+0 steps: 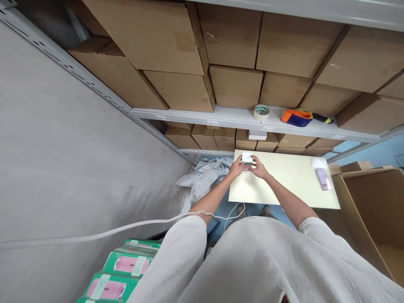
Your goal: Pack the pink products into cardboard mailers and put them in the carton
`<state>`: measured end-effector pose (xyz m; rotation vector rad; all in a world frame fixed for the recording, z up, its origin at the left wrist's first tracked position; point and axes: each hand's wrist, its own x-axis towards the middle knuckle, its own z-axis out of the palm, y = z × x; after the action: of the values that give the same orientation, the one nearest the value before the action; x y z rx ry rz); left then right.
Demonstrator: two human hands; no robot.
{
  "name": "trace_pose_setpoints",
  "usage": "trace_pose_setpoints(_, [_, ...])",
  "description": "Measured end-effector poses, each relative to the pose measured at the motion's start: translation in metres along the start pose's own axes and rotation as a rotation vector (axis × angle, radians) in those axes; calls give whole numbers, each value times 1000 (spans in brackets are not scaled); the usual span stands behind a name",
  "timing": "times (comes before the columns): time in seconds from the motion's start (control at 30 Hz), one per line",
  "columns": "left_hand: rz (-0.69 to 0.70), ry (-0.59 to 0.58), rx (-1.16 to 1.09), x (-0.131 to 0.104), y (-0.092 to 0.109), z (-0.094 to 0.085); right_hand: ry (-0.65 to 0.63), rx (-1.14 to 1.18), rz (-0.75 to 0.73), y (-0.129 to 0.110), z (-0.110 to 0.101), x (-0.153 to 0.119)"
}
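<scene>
Above the left part of a pale cream tabletop (pixel 280 181), a small box (pixel 247 157) with a white top is held between both hands. Green and pinkish parts show below its white face; whether they belong to the same box I cannot tell. My left hand (pixel 236 167) grips the left side with fingers closed against it. On the opposite side, my right hand (pixel 259 169) has its fingers closed on the right edge. Both palms are largely turned out of sight.
Shelves with stacked cardboard boxes (pixel 235 86) stand ahead, with a tape roll (pixel 261 112) and an orange-and-blue tape dispenser (pixel 296 117). Plastic wrapping (pixel 202 179) lies left. Green-and-pink boxes (pixel 126 265) are stacked lower left; a large open carton (pixel 372 214) stands right. A white cable (pixel 126 227) crosses in front.
</scene>
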<state>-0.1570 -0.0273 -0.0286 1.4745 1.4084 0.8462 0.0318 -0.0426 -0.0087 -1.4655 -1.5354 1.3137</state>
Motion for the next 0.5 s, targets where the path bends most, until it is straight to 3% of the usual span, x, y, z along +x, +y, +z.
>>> trace_pose_setpoints(0.3, [-127,42,-50,40,-17,-23,-32,92,39,-7,13,51])
trace_pose_setpoints(0.5, [-129,63,-73,59,-24,-30,-55,95,27,-12,15,69])
